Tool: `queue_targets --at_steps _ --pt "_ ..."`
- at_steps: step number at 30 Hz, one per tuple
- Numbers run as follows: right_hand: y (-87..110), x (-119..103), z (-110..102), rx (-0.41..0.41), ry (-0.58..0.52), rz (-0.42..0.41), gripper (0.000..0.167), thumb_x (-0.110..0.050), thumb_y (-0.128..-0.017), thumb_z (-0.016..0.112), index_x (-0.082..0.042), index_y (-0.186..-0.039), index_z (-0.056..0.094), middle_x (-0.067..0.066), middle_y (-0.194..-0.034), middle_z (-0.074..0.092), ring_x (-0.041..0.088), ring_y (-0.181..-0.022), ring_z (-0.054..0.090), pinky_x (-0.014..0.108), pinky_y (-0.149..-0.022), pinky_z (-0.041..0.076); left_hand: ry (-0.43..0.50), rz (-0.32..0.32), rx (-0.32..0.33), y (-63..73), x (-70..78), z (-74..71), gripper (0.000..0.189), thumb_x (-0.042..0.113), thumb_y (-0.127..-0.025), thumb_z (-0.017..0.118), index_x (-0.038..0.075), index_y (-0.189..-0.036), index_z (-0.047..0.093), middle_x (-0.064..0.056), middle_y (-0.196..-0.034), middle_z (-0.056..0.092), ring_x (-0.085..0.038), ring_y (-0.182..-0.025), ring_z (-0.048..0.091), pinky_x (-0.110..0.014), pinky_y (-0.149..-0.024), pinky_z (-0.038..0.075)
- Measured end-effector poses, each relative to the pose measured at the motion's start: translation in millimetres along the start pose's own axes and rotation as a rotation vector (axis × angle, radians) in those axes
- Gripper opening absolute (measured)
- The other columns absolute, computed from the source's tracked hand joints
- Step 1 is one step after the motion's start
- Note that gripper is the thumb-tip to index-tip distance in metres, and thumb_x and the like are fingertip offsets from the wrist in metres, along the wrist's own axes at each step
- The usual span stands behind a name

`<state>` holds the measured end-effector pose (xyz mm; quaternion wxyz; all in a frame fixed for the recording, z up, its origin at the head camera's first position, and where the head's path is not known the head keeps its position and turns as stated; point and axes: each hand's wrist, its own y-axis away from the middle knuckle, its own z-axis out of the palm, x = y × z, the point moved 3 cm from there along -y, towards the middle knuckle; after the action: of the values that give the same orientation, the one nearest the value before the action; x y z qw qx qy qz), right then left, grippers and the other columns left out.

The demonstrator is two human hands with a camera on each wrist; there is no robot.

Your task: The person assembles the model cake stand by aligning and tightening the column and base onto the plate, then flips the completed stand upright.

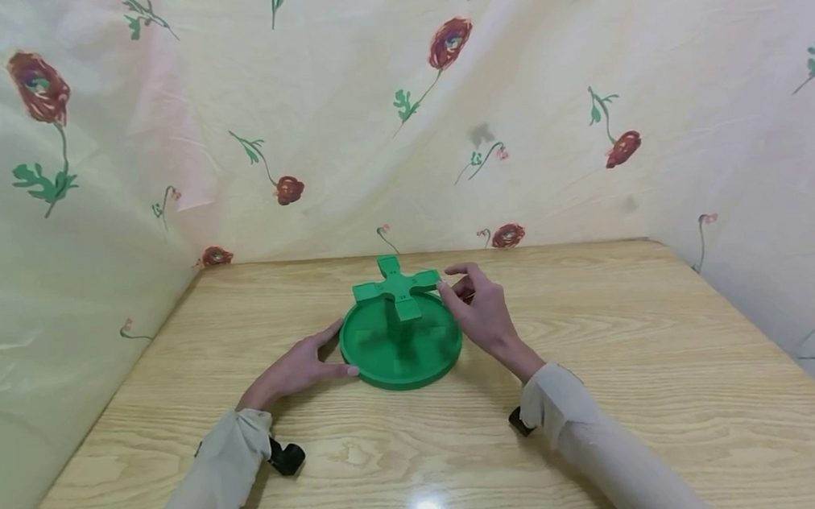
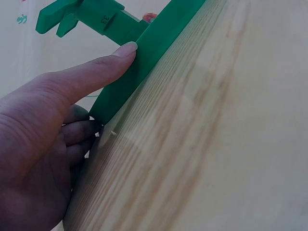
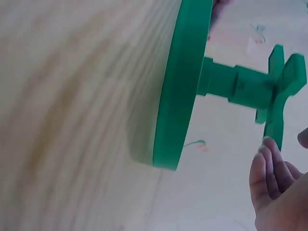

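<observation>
A green round base with a raised rim sits on the table. From its middle rises a stepped green post, topped by a green cross-shaped piece with small markings. My left hand holds the base's left side, the thumb on the rim and the other fingers round the edge. At the cross's right arm is my right hand; in the right wrist view its fingertips touch that arm's end, while another digit stands apart. Part of the right hand falls outside that view.
The wooden table carries the base near its middle. Flower-printed cloth hangs behind and along both sides. Black wrist devices are strapped on both forearms, under light sleeves.
</observation>
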<state>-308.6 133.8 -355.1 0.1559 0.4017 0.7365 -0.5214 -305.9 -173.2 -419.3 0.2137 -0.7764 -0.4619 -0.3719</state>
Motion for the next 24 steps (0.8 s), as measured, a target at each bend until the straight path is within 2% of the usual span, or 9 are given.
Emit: queue_targets --at_steps 7,11,14,20,24 --pt "-5.3 9 1 -0.179 0.001 0.08 0.045 -0.013 -0.105 0.062 0.001 -0.146 0.051 0.013 -0.085 0.071 0.024 -0.076 0.065 0.034 -0.071 0.053 0.002 -0.012 -0.001 -2.0 -0.1 -0.6 0.105 0.048 -0.09 0.08 0.01 -0.166 0.019 -0.015 -0.168 0.023 -0.036 -0.155 0.018 -0.058 -0.121 0.02" --pt "-6.7 13 3 -0.246 0.002 0.104 0.047 -0.015 -0.107 0.06 -0.002 -0.151 0.048 0.014 -0.084 0.071 0.022 -0.073 0.061 0.034 -0.068 0.05 0.007 -0.01 -0.001 -1.7 0.3 -0.4 0.104 0.048 -0.09 0.08 0.011 -0.166 0.02 -0.014 -0.169 0.023 -0.035 -0.155 0.018 -0.058 -0.122 0.019" --pt "-7.1 14 4 -0.263 0.003 0.112 0.045 -0.016 -0.108 0.059 -0.003 -0.149 0.05 0.01 -0.081 0.07 0.024 -0.072 0.061 0.033 -0.066 0.048 0.009 -0.008 0.003 -0.9 0.2 -0.1 0.104 0.048 -0.089 0.08 0.012 -0.167 0.02 -0.014 -0.168 0.023 -0.035 -0.155 0.018 -0.059 -0.121 0.019" --pt "-6.6 15 3 -0.24 -0.007 0.115 0.037 -0.015 -0.106 0.062 0.001 -0.139 0.057 0.007 -0.079 0.069 0.033 -0.073 0.065 0.031 -0.064 0.049 0.007 -0.003 0.005 -0.1 0.5 0.0 0.104 0.048 -0.089 0.08 0.013 -0.167 0.02 -0.015 -0.168 0.024 -0.035 -0.155 0.018 -0.059 -0.121 0.019" --pt "-5.1 14 0 -0.222 -0.005 0.114 0.03 -0.015 -0.105 0.065 -0.001 -0.131 0.06 0.008 -0.078 0.068 0.029 -0.07 0.062 0.029 -0.062 0.047 0.004 -0.001 0.003 -0.5 -0.7 0.0 0.104 0.048 -0.09 0.08 0.013 -0.167 0.02 -0.014 -0.168 0.023 -0.035 -0.155 0.018 -0.059 -0.122 0.019"
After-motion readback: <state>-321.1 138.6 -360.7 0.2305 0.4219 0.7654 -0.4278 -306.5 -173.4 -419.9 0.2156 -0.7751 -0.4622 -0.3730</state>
